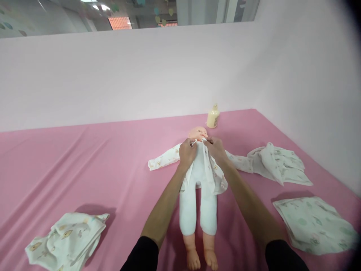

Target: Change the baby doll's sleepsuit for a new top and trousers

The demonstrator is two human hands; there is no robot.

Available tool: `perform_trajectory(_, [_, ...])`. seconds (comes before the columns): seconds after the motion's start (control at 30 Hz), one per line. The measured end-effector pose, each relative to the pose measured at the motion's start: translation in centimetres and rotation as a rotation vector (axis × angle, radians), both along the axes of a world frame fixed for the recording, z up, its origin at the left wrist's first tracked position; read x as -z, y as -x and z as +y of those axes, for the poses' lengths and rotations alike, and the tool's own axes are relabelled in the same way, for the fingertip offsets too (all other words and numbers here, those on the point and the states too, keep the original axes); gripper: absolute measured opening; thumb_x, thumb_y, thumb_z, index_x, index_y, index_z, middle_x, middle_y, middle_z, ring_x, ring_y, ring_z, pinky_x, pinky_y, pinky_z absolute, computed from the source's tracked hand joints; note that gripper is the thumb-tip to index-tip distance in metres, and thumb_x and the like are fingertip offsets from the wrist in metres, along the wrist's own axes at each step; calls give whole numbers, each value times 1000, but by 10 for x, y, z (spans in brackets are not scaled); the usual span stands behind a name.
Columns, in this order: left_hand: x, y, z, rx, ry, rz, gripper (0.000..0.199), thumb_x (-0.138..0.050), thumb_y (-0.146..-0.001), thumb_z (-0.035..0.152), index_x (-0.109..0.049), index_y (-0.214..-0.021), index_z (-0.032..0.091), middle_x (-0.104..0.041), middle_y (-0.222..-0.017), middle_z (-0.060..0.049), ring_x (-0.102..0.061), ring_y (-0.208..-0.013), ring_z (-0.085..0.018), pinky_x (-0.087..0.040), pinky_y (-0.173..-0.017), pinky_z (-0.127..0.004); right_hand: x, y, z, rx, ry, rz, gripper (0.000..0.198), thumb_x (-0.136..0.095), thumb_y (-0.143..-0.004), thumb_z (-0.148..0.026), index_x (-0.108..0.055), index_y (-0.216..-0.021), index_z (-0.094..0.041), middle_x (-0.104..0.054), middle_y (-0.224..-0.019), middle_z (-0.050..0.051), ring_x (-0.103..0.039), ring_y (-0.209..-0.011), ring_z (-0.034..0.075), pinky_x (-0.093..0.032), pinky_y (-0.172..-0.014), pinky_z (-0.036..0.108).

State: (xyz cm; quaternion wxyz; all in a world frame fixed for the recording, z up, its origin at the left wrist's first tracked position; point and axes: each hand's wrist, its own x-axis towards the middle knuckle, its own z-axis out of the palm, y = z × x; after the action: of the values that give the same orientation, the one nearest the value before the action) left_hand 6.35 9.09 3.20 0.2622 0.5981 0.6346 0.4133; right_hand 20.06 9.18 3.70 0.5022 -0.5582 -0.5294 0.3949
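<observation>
A baby doll (198,207) in white cloth lies on its back, head away from me and bare feet towards me. It wears a white baby shirt (217,177) with a small print, hanging unfastened at the front. Both sleeves are on, the arms stretched out sideways. My left hand (187,152) pinches the shirt's left front edge just below the chin. At the other front edge, close by, my right hand (216,148) pinches the cloth at the neck. A gap between the two edges shows the white chest.
Folded printed clothes (67,241) lie at the front left. On the right are a crumpled white cloth (279,163), near the doll's sleeve end, and a folded green-patterned cloth (316,224). A pump bottle (213,117) stands behind the head on the pink sheet (118,150), by the wall (126,75).
</observation>
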Motion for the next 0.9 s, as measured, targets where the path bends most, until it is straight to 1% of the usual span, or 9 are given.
perform_trajectory(0.17, [2, 0, 0, -7, -13, -40, 20, -57, -88, 29, -68, -102, 18, -75, -99, -4, -67, -92, -19, -44, -82, -29, 0, 4, -1, -1, -45, 5, 31, -61, -83, -44, -69, -89, -15, -61, -71, 1, -49, -63, 14, -39, -60, 28])
perform_trajectory(0.27, [3, 0, 0, 6, -36, -62, 17, -58, -88, 26, -68, -99, 18, -75, -102, -4, -67, -93, -18, -45, -84, -28, 5, 7, 1, -43, -93, -24, 28, -59, -84, -40, -70, -92, -15, -66, -79, 3, -56, -73, 16, -43, -68, 29])
perform_trajectory(0.33, [3, -1, 0, 14, -50, -66, 15, -58, -88, 26, -67, -97, 18, -75, -101, -4, -68, -94, -18, -45, -84, -28, 9, 9, 3, -76, -123, -43, 26, -59, -84, -39, -68, -92, -15, -68, -83, 4, -59, -76, 18, -44, -71, 30])
perform_trajectory(0.43, [4, -1, 1, 16, -61, -65, 14, -58, -88, 25, -67, -96, 17, -75, -98, -4, -68, -93, -18, -46, -83, -28, 13, 10, 4, -99, -142, -59, 26, -58, -86, -40, -67, -93, -16, -70, -84, 5, -59, -75, 18, -44, -72, 31])
perform_trajectory(0.6, [5, -2, -1, 16, -57, -62, 14, -57, -87, 21, -67, -96, 18, -74, -96, -4, -67, -90, -18, -46, -81, -28, 14, 11, 4, -96, -150, -81, 25, -57, -86, -38, -67, -95, -16, -70, -85, 6, -60, -75, 19, -44, -71, 31])
perform_trajectory(0.77, [5, -2, -1, 22, -53, -82, 13, -57, -87, 20, -67, -96, 17, -74, -98, -5, -67, -92, -17, -46, -82, -27, 13, 11, 3, -103, -171, -185, 22, -55, -88, -36, -66, -91, -18, -69, -81, 4, -59, -74, 18, -43, -71, 31])
perform_trajectory(0.9, [5, -3, 0, 22, -62, -100, 11, -57, -86, 20, -66, -93, 17, -74, -96, -4, -67, -90, -17, -46, -80, -27, 8, 12, -2, -97, -213, -334, 21, -51, -91, -33, -66, -87, -19, -68, -82, 5, -59, -74, 19, -42, -71, 32])
